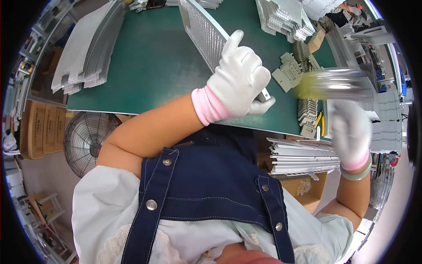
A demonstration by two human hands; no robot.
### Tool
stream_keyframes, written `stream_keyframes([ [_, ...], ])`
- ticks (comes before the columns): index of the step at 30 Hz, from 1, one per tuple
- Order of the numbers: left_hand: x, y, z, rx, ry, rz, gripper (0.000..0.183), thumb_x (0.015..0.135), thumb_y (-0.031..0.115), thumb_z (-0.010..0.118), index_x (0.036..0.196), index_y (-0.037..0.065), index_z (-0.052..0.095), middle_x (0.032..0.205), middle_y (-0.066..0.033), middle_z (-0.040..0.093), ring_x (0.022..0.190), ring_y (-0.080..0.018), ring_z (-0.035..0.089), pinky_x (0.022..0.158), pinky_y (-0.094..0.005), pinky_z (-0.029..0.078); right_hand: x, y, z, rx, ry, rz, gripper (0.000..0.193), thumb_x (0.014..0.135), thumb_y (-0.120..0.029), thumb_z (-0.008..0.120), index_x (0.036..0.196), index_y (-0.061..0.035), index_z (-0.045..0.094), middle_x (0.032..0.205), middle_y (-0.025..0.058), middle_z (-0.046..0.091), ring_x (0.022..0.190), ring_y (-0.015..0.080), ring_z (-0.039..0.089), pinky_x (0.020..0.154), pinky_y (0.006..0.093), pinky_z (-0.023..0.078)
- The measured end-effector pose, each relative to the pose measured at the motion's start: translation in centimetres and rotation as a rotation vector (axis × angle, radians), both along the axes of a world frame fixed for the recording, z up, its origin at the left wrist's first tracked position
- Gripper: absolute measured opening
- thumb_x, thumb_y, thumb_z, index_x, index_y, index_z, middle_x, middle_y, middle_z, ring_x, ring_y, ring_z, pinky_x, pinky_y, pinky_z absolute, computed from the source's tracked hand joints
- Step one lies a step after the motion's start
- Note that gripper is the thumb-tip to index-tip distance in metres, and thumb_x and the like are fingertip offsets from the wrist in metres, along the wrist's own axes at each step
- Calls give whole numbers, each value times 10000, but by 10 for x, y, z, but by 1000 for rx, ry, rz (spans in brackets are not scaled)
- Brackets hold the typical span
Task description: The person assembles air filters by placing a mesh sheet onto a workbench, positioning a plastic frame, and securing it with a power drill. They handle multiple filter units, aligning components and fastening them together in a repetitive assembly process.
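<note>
My left hand [239, 79], in a white glove with a pink cuff, grips the near end of a long metal mesh filter panel [200, 31] that lies on the green table mat [149, 61]. My right hand [350, 132], also gloved, is raised at the right and holds a blurred tool [332, 83] with a yellow-green end and a silvery body. The tool hangs above a pile of grey plastic parts [290, 72], apart from the panel.
Stacks of mesh sheets [88, 48] lie at the mat's left, and more [285, 17] at the back right. Grey brackets [307, 116] stand by the mat's right edge. White metal strips [303, 158] sit on a lower shelf. A floor fan [85, 141] stands below left.
</note>
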State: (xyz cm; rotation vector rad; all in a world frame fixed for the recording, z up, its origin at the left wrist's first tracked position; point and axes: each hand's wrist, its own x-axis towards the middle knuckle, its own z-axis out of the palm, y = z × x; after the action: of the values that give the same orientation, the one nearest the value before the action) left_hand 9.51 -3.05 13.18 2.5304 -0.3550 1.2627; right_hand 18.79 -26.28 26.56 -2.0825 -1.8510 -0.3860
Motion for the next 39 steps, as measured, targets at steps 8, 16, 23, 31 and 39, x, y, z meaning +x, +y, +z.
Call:
stream_keyframes([
  [8,-6,-4,-7,-63,-45,-2,393,574,347,796,714,75,550,722,-103,531,747,-309,542,1043,-652,312,-1,1,-29,-228,37,-129,136,845,-138,671,826,-73,553,680,130,572,615,333,603,542,403,459],
  [16,-1,-6,0,-39,33,-11,469,578,337,815,826,76,516,854,-130,506,921,-371,549,1076,-675,268,86,41,-172,-127,849,-600,390,909,-248,608,1208,1,581,1018,216,683,958,311,673,836,388,516],
  [23,-10,-4,8,-8,107,38,417,563,297,807,775,80,521,836,-122,490,957,-371,538,1093,-696,220,160,40,-73,1086,445,-740,468,995,-371,511,1100,78,595,977,202,633,908,278,589,854,402,484],
  [31,-5,-6,7,-37,70,-61,370,631,281,786,865,96,568,840,-106,472,957,-368,528,1072,-711,213,180,40,152,770,803,-202,312,896,-287,677,1115,-91,574,855,29,653,664,127,615,598,303,531],
  [39,21,-15,11,-26,58,-65,335,683,336,767,857,90,619,825,-114,456,914,-341,517,1080,-647,235,133,81,154,943,1157,372,157,962,-212,570,999,-71,628,819,62,680,688,187,656,641,307,557],
])
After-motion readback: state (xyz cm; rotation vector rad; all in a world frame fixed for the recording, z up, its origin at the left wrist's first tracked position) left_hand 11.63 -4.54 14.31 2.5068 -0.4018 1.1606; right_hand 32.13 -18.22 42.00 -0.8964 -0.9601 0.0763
